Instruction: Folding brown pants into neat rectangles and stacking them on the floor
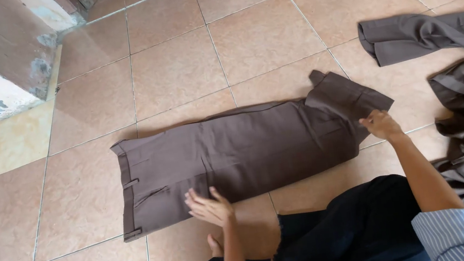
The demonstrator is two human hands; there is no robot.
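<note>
Even, diffuse daylight fills the head view; no single source or direction is evident. The tiled floor (pixel 267 32) is evenly bright and shows only a faint sheen, with no hard glare. Shadows are soft and short, lying just beneath the edges of the brown trousers (pixel 235 154) and under the left hand (pixel 211 207). Focus is sharp across the frame, with slight motion softness at the right hand (pixel 382 125). Grout lines bow mildly near the edges, indicating wide-angle distortion.
</note>
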